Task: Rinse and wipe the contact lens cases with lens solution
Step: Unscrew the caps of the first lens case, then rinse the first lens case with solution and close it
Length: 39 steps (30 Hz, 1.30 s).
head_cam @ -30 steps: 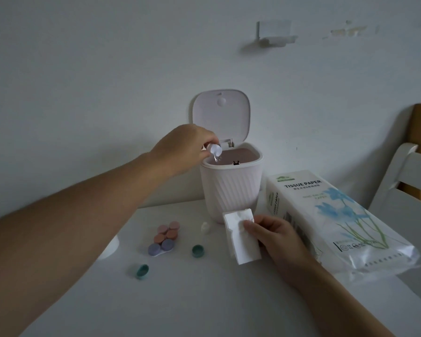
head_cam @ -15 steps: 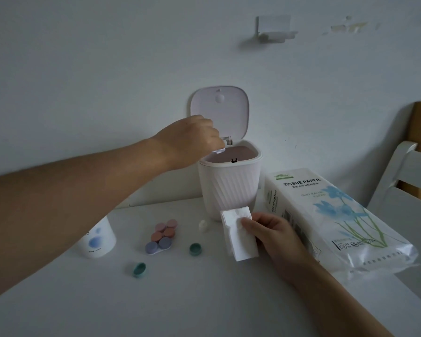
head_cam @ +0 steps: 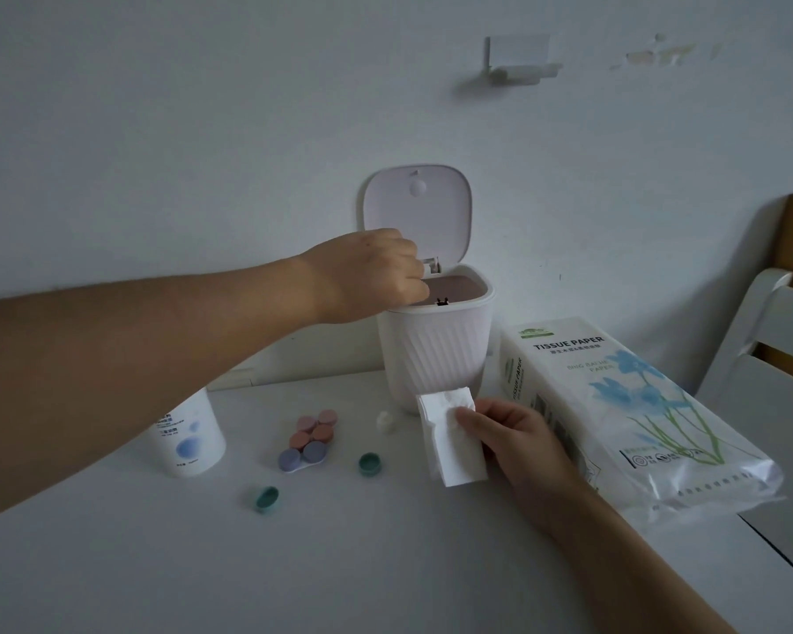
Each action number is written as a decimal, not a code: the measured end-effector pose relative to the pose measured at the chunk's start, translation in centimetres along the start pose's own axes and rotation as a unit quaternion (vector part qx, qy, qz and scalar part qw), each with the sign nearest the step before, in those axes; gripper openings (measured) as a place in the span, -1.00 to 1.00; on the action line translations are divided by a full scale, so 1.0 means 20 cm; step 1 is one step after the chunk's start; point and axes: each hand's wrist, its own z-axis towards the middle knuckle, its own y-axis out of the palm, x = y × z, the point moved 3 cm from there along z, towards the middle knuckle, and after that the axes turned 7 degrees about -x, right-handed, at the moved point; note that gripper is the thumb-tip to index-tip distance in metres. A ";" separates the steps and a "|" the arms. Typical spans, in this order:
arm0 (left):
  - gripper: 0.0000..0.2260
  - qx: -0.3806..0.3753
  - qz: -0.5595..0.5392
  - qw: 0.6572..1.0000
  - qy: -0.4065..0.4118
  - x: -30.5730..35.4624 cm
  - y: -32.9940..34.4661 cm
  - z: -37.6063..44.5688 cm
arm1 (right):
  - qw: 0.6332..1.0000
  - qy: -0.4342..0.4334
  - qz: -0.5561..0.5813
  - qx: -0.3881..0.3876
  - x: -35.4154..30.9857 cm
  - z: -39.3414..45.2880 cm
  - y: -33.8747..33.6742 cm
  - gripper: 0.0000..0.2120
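Left hand (head_cam: 367,274) curls over the bin (head_cam: 436,354), contents hidden; right hand (head_cam: 518,439) pinches a tissue (head_cam: 449,439) on the bench. Capped cases (head_cam: 310,439) wait nearby; shake drips into the bin

Capped pastel lens cases (head_cam: 310,441) clustered beside upright solution bottle (head_cam: 188,439).

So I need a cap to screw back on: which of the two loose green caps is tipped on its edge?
The nearer green cap, front-left of the lens cases; the other green cap sits flat beside the tissue.
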 end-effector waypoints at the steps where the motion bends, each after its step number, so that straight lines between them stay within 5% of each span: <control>1: -0.77 -0.001 -0.002 1.000 -0.004 0.00 -0.01 0.00 | 1.000 0.001 0.001 0.002 0.00 0.00 0.00 -0.70; 7: -0.89 0.065 -0.162 0.974 -0.142 -0.02 -0.08 -0.05 | 1.000 0.007 -0.004 0.010 0.00 0.00 0.00 -0.68; 12: -0.87 0.153 -0.416 0.807 -0.391 0.06 -0.09 -0.23 | 1.000 0.012 0.002 0.015 -0.02 -0.02 0.01 -0.74; 19: -0.88 0.212 -0.577 0.650 -0.447 0.43 -0.09 -0.66 | 0.998 -0.013 -0.013 0.052 -0.08 -0.06 0.03 -0.84; 22: -0.84 0.198 -0.600 0.627 -0.457 0.58 -0.04 -0.83 | 0.997 -0.036 0.000 0.074 -0.17 -0.07 0.05 -0.85; 26: -0.82 0.200 -0.616 0.618 -0.446 0.67 0.04 -0.94 | 0.984 -0.082 -0.154 0.040 -0.29 -0.04 0.20 -0.87; 30: -0.84 0.238 -0.631 0.624 -0.395 0.71 0.04 -0.95 | 0.924 -0.136 -0.352 0.067 -0.33 0.01 0.38 -0.82; 35: -0.80 0.221 -0.653 0.621 -0.372 0.76 0.06 -0.95 | 0.876 -0.225 -0.424 0.053 -0.28 0.02 0.49 -0.88; 39: -0.80 0.216 -0.672 0.595 -0.383 0.77 0.08 -0.94 | 0.965 -0.147 -0.219 0.020 -0.19 0.01 0.47 -0.91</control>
